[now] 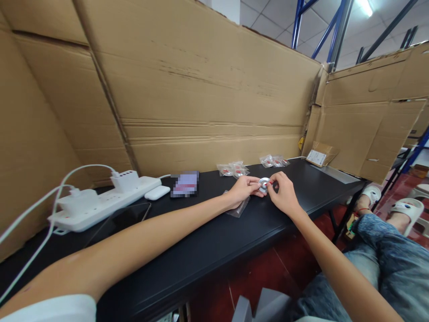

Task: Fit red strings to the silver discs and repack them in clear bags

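Both of my hands meet over the black table around a small round silver disc (pixel 263 184) with a red spot at its centre. My left hand (pixel 244 191) grips the disc's left edge between thumb and fingers. On the other side, my right hand (pixel 283 191) has its thumb and fingers pinched at the red middle and right side of the disc. What kind of item the disc is, I cannot make out. Beneath my left hand lies a clear plastic bag (pixel 240 209), partly covered by the wrist.
Clear bags with red-and-silver pieces (pixel 233 169) and more such bags (pixel 274 161) lie along the cardboard wall (pixel 208 89). On the left are a white power strip (pixel 110 201), a white case (pixel 157 192), a dark phone (pixel 124 219) and a blurred-out item (pixel 185 184). A labelled package (pixel 321 154) stands far right.
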A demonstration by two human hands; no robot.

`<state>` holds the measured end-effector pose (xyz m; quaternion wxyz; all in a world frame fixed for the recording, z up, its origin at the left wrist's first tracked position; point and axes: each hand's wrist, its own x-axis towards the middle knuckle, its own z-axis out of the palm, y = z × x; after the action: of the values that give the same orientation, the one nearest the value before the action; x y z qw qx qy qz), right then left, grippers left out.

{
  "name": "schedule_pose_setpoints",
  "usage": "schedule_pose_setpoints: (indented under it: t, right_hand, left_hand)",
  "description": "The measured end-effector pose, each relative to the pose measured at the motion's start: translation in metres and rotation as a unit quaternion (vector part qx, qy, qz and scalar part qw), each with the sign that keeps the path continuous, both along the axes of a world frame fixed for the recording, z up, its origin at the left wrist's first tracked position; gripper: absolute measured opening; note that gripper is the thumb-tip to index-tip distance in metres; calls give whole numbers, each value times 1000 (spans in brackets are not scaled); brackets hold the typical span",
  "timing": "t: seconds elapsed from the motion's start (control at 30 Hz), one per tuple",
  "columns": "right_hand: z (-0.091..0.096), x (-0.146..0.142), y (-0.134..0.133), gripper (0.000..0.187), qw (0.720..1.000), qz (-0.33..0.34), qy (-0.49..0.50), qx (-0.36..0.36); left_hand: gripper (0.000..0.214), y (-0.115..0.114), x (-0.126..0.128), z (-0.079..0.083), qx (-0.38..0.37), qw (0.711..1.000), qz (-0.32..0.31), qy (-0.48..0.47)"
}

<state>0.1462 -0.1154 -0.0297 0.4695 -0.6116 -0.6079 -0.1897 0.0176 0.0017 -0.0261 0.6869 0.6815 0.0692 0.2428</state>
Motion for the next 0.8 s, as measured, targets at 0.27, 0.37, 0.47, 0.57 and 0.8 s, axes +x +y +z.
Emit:
schedule_pose_setpoints:
  t: [0.27,0.37,0.47,0.57,0.8]
  right_hand:
    - [3,-3,-1,9,998,-49,26,-20]
    - [3,0,0,10,997,-40,62,-27]
    - [1,5,2,8,988,2,147,-55]
    - [-3,12,6,12,961,84,252,-77]
    - [-7,17,11,24,917,172,344,-110]
  left_hand:
    - [27,-3,-2,3,21,1000,8,7]
    - [27,-3,-1,3,28,1000,14,5]
    - [29,-4,-1,3,42,999,21,3]
    - [30,-5,-1,3,54,998,16,-1]
    - [30,-5,-1,3,59,998,4,-12]
